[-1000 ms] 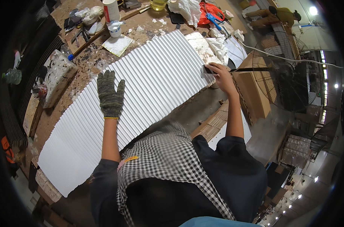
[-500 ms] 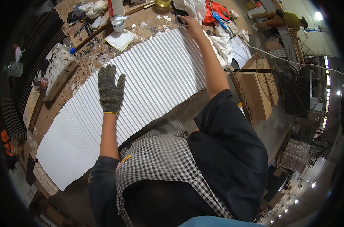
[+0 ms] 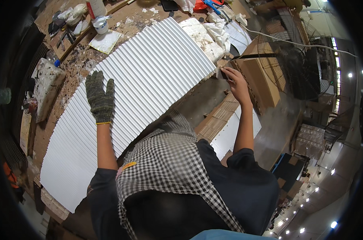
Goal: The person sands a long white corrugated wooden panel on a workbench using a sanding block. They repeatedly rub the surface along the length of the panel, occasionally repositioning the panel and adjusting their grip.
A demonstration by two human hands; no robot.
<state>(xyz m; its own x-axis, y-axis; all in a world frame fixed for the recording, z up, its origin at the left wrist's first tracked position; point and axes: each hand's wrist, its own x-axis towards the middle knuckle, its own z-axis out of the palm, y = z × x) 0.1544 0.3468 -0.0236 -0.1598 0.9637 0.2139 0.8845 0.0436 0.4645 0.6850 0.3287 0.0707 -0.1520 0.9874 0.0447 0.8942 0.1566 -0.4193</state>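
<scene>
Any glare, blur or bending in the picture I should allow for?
Head view: dark rim; the white ridged sheet appears bowed at left; a ceiling light glares at lower right; the bottle by the left rim and the checked apron's far end look hazy; the gloved left hand is fairly sharp.

- I'm looking out from the wearer's head, one wide fisheye, upright, facing steeply down.
- Here's the counter (image 3: 74,77) close below, the checked apron (image 3: 161,168) nearer still, edges bowing toward the rim.

The ridged white sheet (image 3: 161,76) is showing a smooth satin sheen; the knitted cloth glove (image 3: 98,98) is looking matt. Far left, the wood-like tabletop (image 3: 81,63) is looking rough and stained.
</scene>
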